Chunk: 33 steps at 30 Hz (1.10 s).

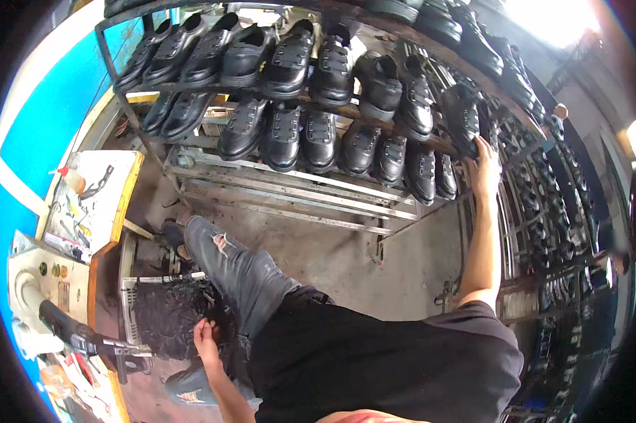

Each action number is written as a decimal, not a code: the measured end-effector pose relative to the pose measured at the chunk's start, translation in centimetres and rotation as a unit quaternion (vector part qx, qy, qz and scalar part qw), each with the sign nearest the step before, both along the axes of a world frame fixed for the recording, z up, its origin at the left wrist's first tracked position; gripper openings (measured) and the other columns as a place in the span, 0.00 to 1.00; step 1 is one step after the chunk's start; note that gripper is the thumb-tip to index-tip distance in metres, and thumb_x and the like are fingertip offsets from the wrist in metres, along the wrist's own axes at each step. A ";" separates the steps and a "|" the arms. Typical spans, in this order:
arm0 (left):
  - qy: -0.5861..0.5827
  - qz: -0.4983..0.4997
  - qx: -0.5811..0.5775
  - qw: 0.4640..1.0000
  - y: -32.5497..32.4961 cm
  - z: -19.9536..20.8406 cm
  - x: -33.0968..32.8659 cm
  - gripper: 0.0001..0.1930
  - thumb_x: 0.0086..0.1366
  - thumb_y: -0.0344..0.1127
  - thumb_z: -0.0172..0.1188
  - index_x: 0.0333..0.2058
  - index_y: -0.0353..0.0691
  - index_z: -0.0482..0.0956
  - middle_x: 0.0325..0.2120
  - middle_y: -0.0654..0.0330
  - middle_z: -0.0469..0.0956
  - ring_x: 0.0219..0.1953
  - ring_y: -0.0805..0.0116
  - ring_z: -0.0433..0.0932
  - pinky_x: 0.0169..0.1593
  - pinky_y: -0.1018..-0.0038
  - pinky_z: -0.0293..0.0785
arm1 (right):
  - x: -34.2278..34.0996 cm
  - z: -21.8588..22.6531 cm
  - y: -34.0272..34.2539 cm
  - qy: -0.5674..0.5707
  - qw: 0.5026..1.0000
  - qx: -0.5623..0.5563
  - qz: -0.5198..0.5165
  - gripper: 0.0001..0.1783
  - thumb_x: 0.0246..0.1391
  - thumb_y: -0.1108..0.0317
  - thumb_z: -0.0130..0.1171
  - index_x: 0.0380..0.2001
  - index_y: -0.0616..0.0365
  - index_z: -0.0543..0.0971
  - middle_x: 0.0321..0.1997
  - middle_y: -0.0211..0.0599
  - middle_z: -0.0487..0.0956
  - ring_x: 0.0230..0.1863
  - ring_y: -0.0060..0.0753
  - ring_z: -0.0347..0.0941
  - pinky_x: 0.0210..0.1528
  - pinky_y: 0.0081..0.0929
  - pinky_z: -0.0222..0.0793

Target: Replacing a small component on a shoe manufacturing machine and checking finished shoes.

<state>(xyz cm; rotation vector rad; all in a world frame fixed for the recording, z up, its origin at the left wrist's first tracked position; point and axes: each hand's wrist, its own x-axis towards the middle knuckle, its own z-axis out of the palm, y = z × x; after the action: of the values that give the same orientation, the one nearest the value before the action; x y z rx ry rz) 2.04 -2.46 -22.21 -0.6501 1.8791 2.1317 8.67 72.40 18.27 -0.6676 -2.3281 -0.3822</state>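
Note:
My right arm is stretched out to the right end of a metal shoe rack [283,180]. There my right hand [484,173] has its fingers closed round the lower end of a black shoe [462,116] with straps or laces across its front. Down at my left side, my left hand [206,344] hangs near a crate [129,299] heaped with dark, stringy black material [166,317]. Its fingers are loosely bent and a little apart, with nothing visible between them. Black shoes [286,134] of a similar look stand in rows on the rack.
At the left is a workbench with a white top [110,190], holding small tools and a bottle. Below it stands a machine [46,282] with a dark arm pointing toward the crate. More racks of shoes [543,197] line the right side. Concrete floor [346,261] lies under the rack.

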 end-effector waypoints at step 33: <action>0.233 0.193 0.029 0.953 1.6 24.6 -1.2 0.71 0.46 0.40 0.86 0.77 0.35 0.37 0.76 0.45 0.48 0.75 0.58 0.56 0.75 0.61 0.52 | -29.6 -25.6 -45.2 -0.239 0.167 -0.877 0.382 0.47 0.53 0.59 0.75 0.71 0.54 0.62 0.61 0.42 0.78 0.61 0.45 0.77 0.63 0.43 0.76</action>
<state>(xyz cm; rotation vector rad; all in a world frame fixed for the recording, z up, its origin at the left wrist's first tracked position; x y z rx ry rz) 0.83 -0.81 2.41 -0.5763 2.0337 2.7815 -20.98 27.21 -7.37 0.1480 -1.8396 3.3283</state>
